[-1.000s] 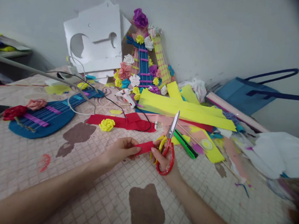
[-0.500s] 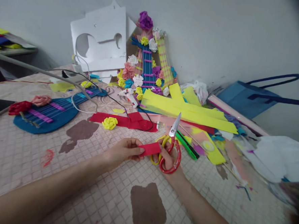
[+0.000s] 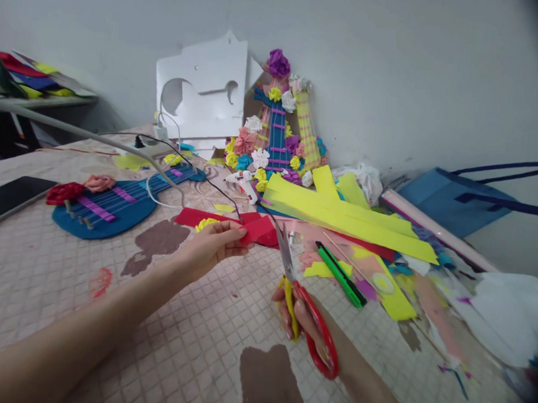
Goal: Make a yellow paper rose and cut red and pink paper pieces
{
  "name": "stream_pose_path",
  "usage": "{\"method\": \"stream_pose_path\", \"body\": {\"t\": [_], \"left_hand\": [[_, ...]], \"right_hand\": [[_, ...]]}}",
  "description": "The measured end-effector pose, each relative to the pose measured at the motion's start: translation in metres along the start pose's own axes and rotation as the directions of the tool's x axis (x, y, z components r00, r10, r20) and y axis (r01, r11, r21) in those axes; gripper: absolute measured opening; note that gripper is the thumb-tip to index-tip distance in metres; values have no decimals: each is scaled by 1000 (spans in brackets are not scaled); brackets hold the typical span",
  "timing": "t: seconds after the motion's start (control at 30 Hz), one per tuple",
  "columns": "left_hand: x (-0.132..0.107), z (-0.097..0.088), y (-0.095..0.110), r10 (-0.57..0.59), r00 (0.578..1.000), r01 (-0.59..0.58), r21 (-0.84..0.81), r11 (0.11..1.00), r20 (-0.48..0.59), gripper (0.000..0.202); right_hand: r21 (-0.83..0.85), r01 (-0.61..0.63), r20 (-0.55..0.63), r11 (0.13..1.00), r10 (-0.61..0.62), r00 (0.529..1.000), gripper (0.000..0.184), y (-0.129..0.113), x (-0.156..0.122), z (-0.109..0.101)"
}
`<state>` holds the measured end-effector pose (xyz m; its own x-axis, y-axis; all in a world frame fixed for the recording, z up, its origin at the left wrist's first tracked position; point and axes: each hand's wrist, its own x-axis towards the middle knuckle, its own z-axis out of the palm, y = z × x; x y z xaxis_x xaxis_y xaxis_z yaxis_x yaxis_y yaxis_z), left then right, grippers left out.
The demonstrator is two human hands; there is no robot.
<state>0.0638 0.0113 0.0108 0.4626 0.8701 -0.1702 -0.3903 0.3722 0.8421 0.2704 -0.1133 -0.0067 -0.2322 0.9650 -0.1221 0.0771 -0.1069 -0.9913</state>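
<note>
My left hand point(image 3: 211, 246) pinches a small red felt strip point(image 3: 259, 230) and holds it up above the patterned table cover. My right hand point(image 3: 305, 322) grips red and yellow scissors point(image 3: 302, 298) by the handles, with the blades pointing up towards the strip's right end. Behind the strip lies a longer red felt piece point(image 3: 195, 216) with a yellow paper flower point(image 3: 204, 223) on it. A black cable point(image 3: 215, 189) runs across that red piece.
A blue felt guitar point(image 3: 113, 207) with red and pink flowers lies at the left. Decorated guitar shapes point(image 3: 277, 135) and white cut card point(image 3: 202, 97) lean on the wall. Yellow sheets point(image 3: 341, 215), a green cutter point(image 3: 341, 283), a glue gun point(image 3: 245, 185) and a blue bag point(image 3: 460, 198) lie at the right.
My left hand has lifted the red strip up and away. My right hand has dropped lower and swung the scissors so that the blades point towards the strip. The view has shifted left.
</note>
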Motion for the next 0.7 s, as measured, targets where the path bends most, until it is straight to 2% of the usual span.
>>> {"method": "stream_pose_path", "body": {"t": [0.1, 0.2, 0.53, 0.7], "left_hand": [[-1, -1, 6, 40, 999, -40, -9, 999, 1, 20], [-4, 1, 9, 93, 996, -92, -5, 996, 15, 22], [-14, 12, 14, 181, 983, -181, -3, 984, 12, 24], [-16, 14, 14, 175, 984, -175, 11, 984, 21, 24]], "right_hand": [[-186, -44, -16, 981, 42, 999, 32, -13, -8, 1], [-273, -56, -18, 960, 53, 998, 30, -20, -11, 2], [-329, -42, -16, 943, 39, 999, 24, -17, -12, 6], [-321, -44, 2, 946, 47, 999, 21, -14, -13, 9]]}}
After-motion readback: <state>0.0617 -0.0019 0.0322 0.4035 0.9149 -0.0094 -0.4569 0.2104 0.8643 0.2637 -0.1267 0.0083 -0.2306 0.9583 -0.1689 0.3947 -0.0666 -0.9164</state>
